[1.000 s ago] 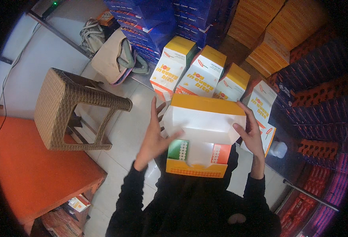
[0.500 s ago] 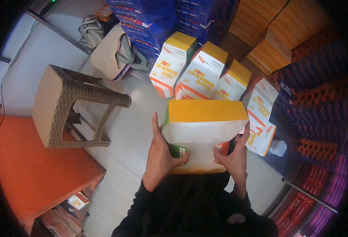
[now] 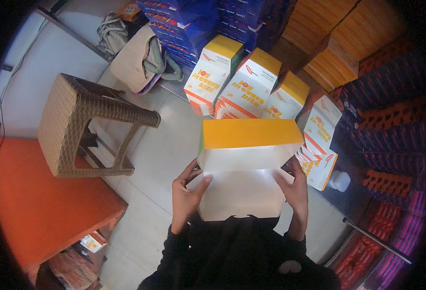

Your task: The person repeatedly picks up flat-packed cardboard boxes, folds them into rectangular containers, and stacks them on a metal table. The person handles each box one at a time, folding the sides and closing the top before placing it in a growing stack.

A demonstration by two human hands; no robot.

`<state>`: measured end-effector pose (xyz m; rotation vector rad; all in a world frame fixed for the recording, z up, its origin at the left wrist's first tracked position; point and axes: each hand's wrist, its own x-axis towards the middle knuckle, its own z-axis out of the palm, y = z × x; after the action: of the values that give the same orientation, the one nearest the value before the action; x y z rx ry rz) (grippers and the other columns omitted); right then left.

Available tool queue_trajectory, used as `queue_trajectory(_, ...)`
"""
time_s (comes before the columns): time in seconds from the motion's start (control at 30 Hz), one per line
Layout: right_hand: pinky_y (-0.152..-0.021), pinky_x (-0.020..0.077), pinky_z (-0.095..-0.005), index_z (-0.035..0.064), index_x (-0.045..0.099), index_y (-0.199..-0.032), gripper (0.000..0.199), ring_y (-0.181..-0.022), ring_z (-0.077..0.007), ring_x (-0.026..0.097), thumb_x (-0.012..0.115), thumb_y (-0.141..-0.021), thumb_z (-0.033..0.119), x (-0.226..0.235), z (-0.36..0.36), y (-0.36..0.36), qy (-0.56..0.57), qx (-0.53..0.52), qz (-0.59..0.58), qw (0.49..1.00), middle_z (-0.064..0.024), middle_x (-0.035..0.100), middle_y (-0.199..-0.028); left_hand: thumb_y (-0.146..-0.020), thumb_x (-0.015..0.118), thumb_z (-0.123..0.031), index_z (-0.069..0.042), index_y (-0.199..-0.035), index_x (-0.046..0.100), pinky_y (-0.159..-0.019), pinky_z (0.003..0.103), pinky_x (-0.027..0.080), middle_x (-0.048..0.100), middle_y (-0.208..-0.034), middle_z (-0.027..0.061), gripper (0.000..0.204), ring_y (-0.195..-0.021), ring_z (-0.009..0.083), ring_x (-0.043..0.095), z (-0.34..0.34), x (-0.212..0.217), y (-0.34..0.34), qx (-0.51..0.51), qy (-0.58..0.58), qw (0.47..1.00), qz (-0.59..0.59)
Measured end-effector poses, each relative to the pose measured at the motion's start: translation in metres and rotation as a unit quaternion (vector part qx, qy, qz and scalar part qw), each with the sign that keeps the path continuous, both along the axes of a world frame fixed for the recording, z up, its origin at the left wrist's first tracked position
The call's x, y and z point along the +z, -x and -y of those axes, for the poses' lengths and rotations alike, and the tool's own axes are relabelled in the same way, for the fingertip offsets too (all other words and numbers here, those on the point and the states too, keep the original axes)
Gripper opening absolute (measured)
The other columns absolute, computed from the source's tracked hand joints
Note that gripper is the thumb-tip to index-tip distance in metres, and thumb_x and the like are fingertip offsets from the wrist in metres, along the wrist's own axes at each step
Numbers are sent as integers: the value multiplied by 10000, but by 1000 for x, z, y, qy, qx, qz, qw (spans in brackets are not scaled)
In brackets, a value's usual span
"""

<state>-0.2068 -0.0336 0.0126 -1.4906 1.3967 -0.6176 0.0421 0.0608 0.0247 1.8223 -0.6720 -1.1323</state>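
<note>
A cardboard food box (image 3: 251,134) with a yellow outer panel and a plain white inside is held before my body, its lid raised and its base spread toward me. My left hand (image 3: 188,192) grips the box's left side, thumb on the inner edge and fingers behind. My right hand (image 3: 294,189) holds the right side likewise, thumb inside. The fingers of both hands are partly hidden by the card. Just beyond the box stand stacks of folded white, yellow and orange cartons (image 3: 249,82), with another carton stack (image 3: 322,123) to the right.
A brown woven-look plastic stool (image 3: 60,125) stands left, beside an orange table (image 3: 53,203). A beige bag (image 3: 135,60) lies at the back. Blue box stacks (image 3: 186,29) rise behind; yellow stacks (image 3: 336,63) stand far right. A white bottle (image 3: 339,181) sits near the cartons.
The box has opened out, so its white base now shows flat toward me. Both hands shifted from the folded side flaps to the outer side edges.
</note>
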Motion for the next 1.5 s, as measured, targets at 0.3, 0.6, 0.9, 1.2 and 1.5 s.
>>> queue_trajectory(0.3, -955, 421, -355, 0, 550, -1196, 453, -1062, -214, 582, 689, -770, 65, 6, -2, -12, 33, 12, 75, 997, -119, 622, -1124, -740, 705, -87, 18, -1102, 591, -920, 324, 445, 664, -1035, 107, 394, -988, 181, 603, 8, -8, -2, -42, 106, 993, -8)
queue_trajectory(0.6, -965, 412, -351, 0, 578, -1160, 400, -1062, -204, 581, 670, -773, 40, 12, -5, -11, 11, 23, 90, 996, -113, 629, -1119, -755, 659, -32, 12, -1110, 585, -864, 343, 471, 628, -1116, 153, 365, -1014, 244, 617, 21, 3, -6, -82, 141, 985, 48)
queue_trajectory(0.9, -975, 398, -342, -10, 656, -1012, 252, -1058, -187, 579, 622, -763, -31, -2, 43, 36, 25, 158, 129, 979, -91, 645, -1094, -865, 533, -43, 0, -1098, 635, -963, 351, 417, 615, -1174, 153, 258, -1125, 262, 562, 36, -22, -39, -197, 250, 943, -99)
queue_trajectory(1.2, -722, 505, -275, -14, 616, -824, 90, -860, -194, 600, 554, -804, -75, -17, 67, 20, -84, 36, 262, 961, -126, 621, -957, -766, 710, -442, -41, -985, 707, -970, 416, 420, 618, -1185, 150, 457, -1103, 271, 575, 58, -16, -38, -219, 279, 934, -32)
queue_trajectory(1.5, -747, 501, -285, -6, 615, -829, 106, -878, -194, 601, 591, -775, -94, -13, 66, 18, -53, 54, 212, 974, -126, 631, -958, -721, 766, -289, -66, -1036, 692, -999, 394, 399, 620, -1192, 131, 393, -1119, 258, 568, 63, -14, -41, -262, 237, 932, -86)
